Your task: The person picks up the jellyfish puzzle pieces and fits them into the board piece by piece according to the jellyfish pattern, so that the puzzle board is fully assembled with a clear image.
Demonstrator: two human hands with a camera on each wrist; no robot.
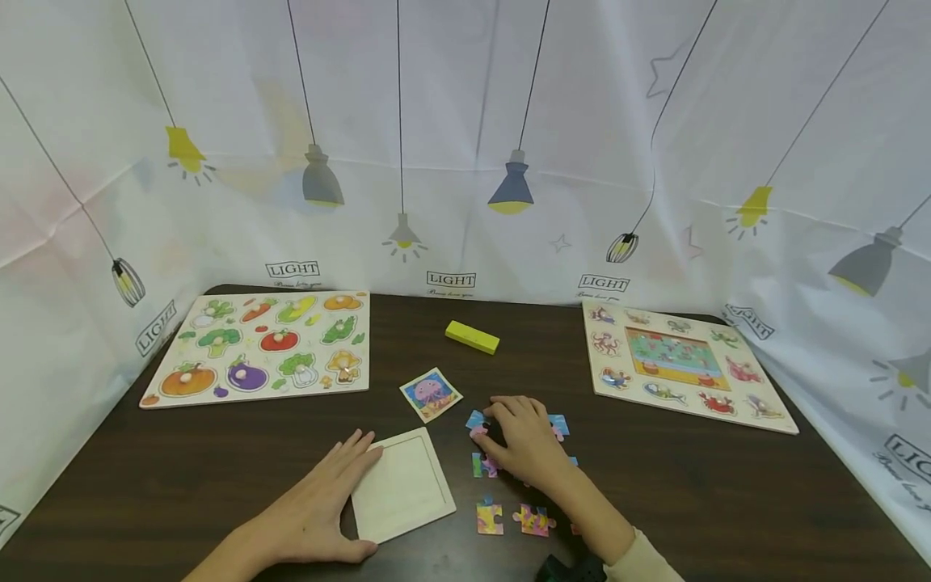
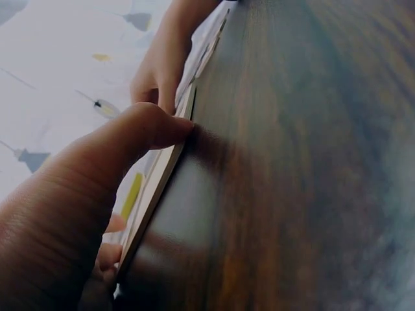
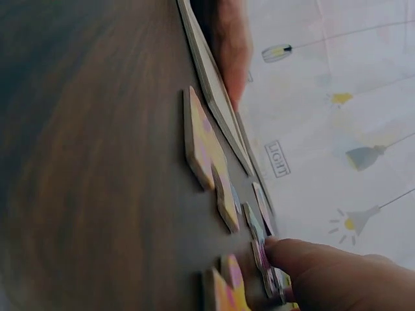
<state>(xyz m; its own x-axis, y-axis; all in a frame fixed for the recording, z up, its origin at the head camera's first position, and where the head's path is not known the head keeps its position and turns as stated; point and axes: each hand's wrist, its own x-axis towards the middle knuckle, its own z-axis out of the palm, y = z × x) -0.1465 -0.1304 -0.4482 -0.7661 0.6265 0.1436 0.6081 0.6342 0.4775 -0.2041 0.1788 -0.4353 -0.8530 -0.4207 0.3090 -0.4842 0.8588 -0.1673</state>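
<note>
My left hand rests along the left side of a square wooden puzzle tray, fingers stretched to its upper left and thumb at its lower left corner. The thumb lies against the tray's edge in the left wrist view. My right hand reaches over several jigsaw pieces, with thumb and forefinger curled about a blue-and-pink puzzle piece. In the right wrist view its thumb meets the pieces. Nearer the front lie a yellow piece and a pink-yellow piece. Other pieces are partly hidden beneath the right hand.
A small jellyfish picture card lies behind the tray, and a yellow block farther back. A vegetable puzzle board stands at the back left, a sea-animal puzzle board at the back right. White printed curtains surround the dark table.
</note>
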